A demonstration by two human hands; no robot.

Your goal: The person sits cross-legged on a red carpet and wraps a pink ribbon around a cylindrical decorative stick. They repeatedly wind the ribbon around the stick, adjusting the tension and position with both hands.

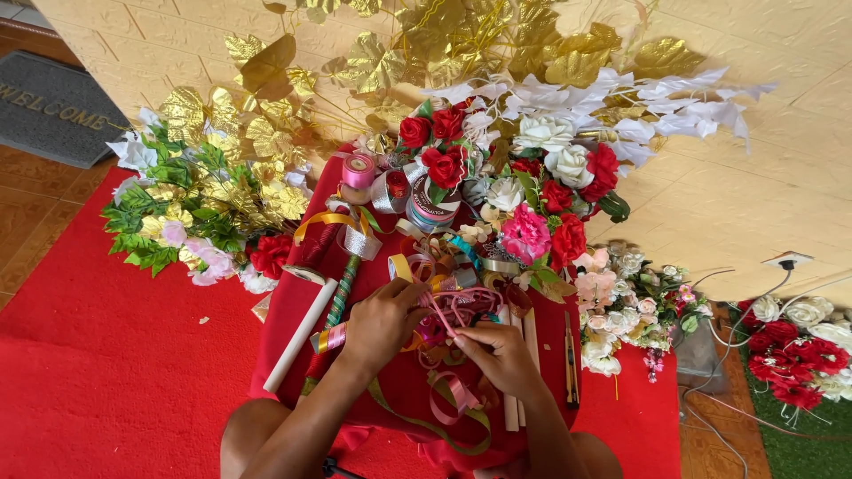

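Looking down from the head view, the left hand (380,321) and right hand (499,355) pinch loops of pink ribbon (457,306) over the red cloth (293,310) (light, limp, likely slippery); best gripped near a fold.

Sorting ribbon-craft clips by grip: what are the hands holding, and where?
Both hands work a tangle of pink ribbon: right hand pinches a strand, left hand rests on its edge; the exact grip is unclear.

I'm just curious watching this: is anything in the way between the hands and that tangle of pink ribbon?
Nothing visible is. Both the left hand and the right hand are already on the pink ribbon, with the right fingers pinching a strand. Ribbon spools sit farther back.
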